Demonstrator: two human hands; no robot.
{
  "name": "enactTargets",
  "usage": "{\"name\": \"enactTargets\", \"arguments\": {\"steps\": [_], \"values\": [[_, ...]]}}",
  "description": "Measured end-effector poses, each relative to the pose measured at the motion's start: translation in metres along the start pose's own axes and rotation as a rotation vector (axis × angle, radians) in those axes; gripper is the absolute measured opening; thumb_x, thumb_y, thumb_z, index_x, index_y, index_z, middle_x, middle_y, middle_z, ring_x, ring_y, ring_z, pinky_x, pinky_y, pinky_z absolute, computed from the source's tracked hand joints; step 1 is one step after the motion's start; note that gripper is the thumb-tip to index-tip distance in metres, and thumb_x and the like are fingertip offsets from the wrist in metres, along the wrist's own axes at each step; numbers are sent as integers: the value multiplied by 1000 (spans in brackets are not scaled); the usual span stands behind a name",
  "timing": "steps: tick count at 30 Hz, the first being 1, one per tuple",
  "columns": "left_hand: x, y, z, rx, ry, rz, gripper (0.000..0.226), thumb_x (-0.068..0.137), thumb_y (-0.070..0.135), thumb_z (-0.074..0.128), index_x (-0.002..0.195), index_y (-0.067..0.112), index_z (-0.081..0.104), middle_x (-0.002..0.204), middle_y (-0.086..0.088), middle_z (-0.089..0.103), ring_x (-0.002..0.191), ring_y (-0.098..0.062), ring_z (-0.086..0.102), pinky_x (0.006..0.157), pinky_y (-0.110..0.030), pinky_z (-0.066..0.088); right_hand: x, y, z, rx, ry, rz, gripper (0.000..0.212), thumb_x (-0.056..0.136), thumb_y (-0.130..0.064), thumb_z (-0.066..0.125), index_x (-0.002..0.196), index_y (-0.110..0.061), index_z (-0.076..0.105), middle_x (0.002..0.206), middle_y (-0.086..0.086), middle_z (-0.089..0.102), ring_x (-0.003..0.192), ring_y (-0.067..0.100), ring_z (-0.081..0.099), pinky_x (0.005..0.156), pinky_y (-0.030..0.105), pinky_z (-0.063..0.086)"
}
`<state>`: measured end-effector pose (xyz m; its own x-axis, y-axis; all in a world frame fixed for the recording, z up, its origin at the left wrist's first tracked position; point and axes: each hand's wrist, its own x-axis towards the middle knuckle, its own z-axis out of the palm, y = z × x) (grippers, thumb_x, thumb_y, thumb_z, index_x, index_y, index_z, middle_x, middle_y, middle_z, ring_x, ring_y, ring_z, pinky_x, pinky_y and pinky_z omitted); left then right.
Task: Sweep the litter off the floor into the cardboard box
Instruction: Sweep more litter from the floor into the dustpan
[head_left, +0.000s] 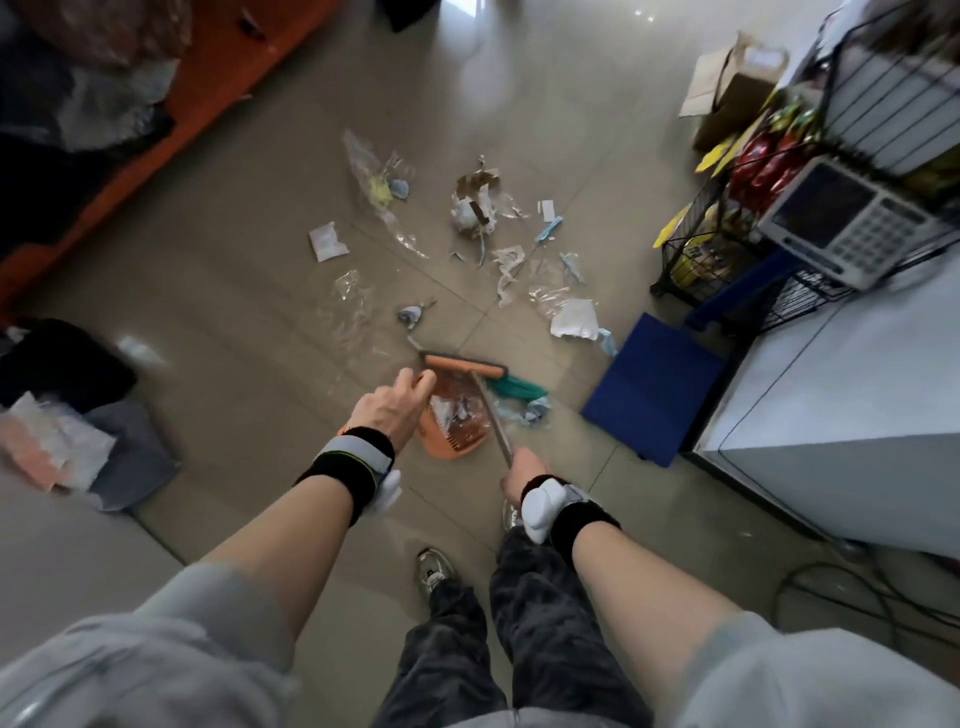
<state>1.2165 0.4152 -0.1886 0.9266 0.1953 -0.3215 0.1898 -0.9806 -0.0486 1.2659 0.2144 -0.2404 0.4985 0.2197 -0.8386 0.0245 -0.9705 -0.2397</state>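
My left hand (389, 405) grips an orange dustpan (454, 428) that holds some wrappers, low over the tiled floor. My right hand (519, 470) is closed on the metal handle of a broom (496, 426). The broom's orange head (462, 364) rests on the floor just beyond the pan, with green bristles to its right. Litter (483, 208) lies scattered ahead: clear plastic bags, white paper scraps (574, 319), blue strips, torn cardboard. An open cardboard box (727, 98) stands at the far right.
A blue flat platform (652, 387) lies right of the broom beside a white counter (852, 415). Wire racks with snacks (758, 161) and a scale (852, 218) stand at right. An orange bench (171, 119) runs along the left. A pile of bags and cloth (67, 431) sits at left.
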Motion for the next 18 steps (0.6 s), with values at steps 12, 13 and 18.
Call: {"name": "enactTargets", "arguments": {"steps": [12, 13, 18], "values": [[34, 31, -14, 7, -12, -6, 45, 95, 6, 36, 138, 19, 33, 116, -12, 44, 80, -36, 64, 54, -39, 37, 33, 49, -35, -44, 376, -76, 48, 88, -7, 42, 134, -24, 45, 102, 19, 63, 93, 40, 62, 76, 38, 49], [40, 35, -16, 5, -12, -5, 45, 96, 6, 35, 138, 20, 31, 117, -12, 43, 81, -36, 63, 55, -39, 37, 38, 50, -46, -33, 391, -59, 41, 89, -9, 43, 129, -20, 49, 103, 20, 64, 94, 40, 62, 74, 37, 48], [77, 49, -22, -26, -46, 0, 49, 92, 2, 37, 136, 21, 29, 117, -13, 40, 79, -36, 62, 55, -39, 39, 78, 64, -101, 0, 374, 62, 24, 90, -11, 45, 111, -11, 55, 104, 20, 66, 95, 40, 61, 68, 33, 41]]}}
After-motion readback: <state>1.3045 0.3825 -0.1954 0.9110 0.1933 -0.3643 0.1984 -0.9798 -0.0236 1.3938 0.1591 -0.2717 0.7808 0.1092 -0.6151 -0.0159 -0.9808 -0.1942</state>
